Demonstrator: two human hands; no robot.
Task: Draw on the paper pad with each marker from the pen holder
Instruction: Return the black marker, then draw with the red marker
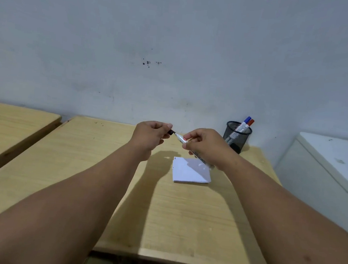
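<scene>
My right hand [206, 148] grips the white barrel of a black marker [181, 139] above the table. My left hand [150, 135] pinches the marker's black cap [170, 132] just off the tip end. The white paper pad [190, 172] lies flat on the wooden table below my right hand, partly in its shadow. At the back right stands the black mesh pen holder [237, 136] with a blue-capped marker [246, 121] and a red-capped marker [250, 123] sticking out of it.
The wooden table [102, 167] runs to a grey wall at the back. A second wooden table [12, 122] stands to the left across a narrow gap. A white cabinet [330, 166] stands at the right.
</scene>
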